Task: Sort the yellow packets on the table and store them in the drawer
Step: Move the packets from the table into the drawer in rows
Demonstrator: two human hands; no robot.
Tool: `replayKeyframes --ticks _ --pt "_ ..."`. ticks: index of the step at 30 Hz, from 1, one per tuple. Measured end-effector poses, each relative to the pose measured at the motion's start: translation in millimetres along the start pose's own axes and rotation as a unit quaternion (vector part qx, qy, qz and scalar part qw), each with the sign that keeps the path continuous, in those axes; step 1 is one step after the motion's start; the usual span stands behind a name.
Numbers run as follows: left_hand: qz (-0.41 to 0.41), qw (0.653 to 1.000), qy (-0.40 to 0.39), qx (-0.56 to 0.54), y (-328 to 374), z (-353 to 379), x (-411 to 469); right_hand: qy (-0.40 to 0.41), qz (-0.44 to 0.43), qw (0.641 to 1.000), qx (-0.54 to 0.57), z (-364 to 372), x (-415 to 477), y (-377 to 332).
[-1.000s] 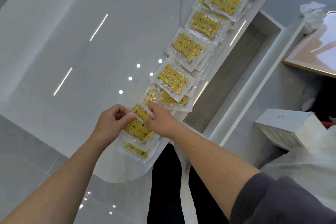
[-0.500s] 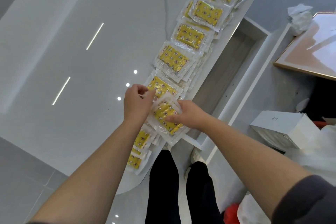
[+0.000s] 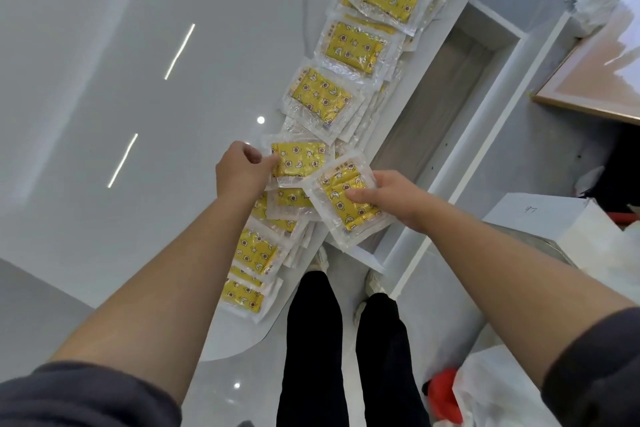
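Note:
Several yellow packets in clear wrappers lie in an overlapping row (image 3: 322, 100) along the right edge of the glossy white table (image 3: 138, 114). My left hand (image 3: 239, 170) pinches the left edge of one packet (image 3: 299, 158) in the row. My right hand (image 3: 391, 194) grips a small stack of packets (image 3: 341, 201), thumb on top, held above the table edge. The open drawer (image 3: 440, 107) runs beside the row on the right, its grey bottom bare where visible.
A white box (image 3: 540, 215) and white plastic bags stand to the right of the drawer. A framed pinkish board (image 3: 609, 55) lies at the far right with crumpled paper behind it. My legs and shoes are below the table edge.
Both hands have moved up along the row, away from the near end. My right hand has lifted a stack of packets; my left hand has taken hold of another packet further up.

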State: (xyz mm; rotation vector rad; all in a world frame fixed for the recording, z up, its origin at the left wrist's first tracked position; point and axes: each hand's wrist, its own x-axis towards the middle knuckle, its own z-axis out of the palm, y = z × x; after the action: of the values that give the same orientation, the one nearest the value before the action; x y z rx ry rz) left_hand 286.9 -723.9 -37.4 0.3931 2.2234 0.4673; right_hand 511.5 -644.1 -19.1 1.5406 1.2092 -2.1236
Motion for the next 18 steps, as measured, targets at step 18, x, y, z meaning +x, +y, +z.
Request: replayKeyframes --ticks 18 --pt "-0.049 0.986 -0.078 -0.138 -21 -6 -14 0.014 0.018 0.999 0.025 14 -5 29"
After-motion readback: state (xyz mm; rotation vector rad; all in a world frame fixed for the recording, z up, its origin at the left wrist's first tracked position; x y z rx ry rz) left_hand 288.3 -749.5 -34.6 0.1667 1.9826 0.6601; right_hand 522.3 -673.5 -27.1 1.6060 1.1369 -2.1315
